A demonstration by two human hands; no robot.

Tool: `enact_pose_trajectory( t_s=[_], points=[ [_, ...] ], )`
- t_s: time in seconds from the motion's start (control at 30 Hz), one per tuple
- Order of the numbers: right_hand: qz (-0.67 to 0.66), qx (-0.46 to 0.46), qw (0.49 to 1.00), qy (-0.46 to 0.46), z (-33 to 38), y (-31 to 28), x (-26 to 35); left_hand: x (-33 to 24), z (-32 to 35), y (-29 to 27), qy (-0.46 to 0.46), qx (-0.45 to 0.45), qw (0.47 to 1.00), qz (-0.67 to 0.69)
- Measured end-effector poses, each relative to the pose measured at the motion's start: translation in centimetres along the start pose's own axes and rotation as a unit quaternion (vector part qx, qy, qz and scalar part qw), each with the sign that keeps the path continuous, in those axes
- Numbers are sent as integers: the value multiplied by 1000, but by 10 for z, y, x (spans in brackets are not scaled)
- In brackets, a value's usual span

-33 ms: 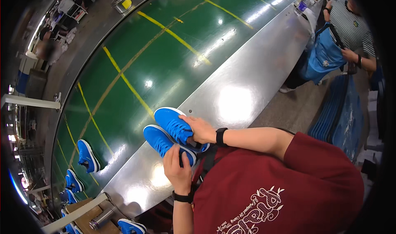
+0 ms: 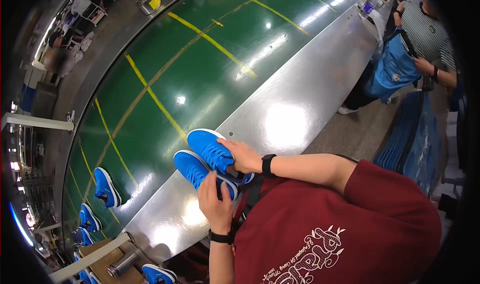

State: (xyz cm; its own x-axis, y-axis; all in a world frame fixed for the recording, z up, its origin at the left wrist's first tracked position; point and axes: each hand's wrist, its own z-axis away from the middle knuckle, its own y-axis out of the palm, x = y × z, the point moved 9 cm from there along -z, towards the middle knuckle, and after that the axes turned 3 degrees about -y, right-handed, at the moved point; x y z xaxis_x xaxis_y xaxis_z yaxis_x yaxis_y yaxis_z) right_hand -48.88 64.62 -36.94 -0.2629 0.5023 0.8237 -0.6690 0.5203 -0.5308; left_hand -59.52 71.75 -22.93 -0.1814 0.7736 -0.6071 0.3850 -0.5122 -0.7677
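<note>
Side by side at the inner edge of the metal ledge, two blue lace-up sneakers with white soles lie with their toes pointing away from me. My right hand [image 2: 244, 158] wraps over the side of the right sneaker [image 2: 206, 143], thumb near its opening. At the left sneaker [image 2: 190, 166], my left hand [image 2: 215, 201] has its fingertips on the collar by the laces. The thumb of that hand sits over the shoe opening; part of its grip is hidden. Both heels are partly covered by my hands.
A green conveyor belt [image 2: 165, 74] with yellow lines runs beyond the metal ledge [image 2: 250, 129]. More blue sneakers [image 2: 106, 188] stand on the belt at left. A cardboard box [image 2: 107, 266] is at lower left. At right, a co-worker holds a blue bag [image 2: 395, 66] near stacked blue trays [image 2: 407, 139].
My left fingertips have shifted very slightly at the left sneaker's collar. The sneakers on the belt have moved up a little in the picture.
</note>
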Motion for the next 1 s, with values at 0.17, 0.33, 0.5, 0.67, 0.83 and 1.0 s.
enact_pose_trajectory(
  t_s=[0.17, 0.33, 0.5, 0.67, 0.83, 1.0],
  points=[
    [-6, -2, 999, -34, -4, 5, -3, -9, -26, 20, 49, -5, 999, -23],
    [-44, 87, 994, -40, 8, 12, 1, -1, -18, 40, 67, 85, 992, -69],
    [-159, 152, 975, -21, 11, -17, 1, -23, 2, 28, 120, 80, 982, -125],
    [-25, 26, 995, -90, 6, -37, 55, -25, 12, 21, 100, 75, 992, -28],
    [25, -38, 970, -239, 25, -18, 73, -6, 19, 63, 20, 206, 977, 49],
    [66, -32, 977, -200, 16, -24, 82, 17, 24, 88, 47, 248, 966, 50]
  ],
)
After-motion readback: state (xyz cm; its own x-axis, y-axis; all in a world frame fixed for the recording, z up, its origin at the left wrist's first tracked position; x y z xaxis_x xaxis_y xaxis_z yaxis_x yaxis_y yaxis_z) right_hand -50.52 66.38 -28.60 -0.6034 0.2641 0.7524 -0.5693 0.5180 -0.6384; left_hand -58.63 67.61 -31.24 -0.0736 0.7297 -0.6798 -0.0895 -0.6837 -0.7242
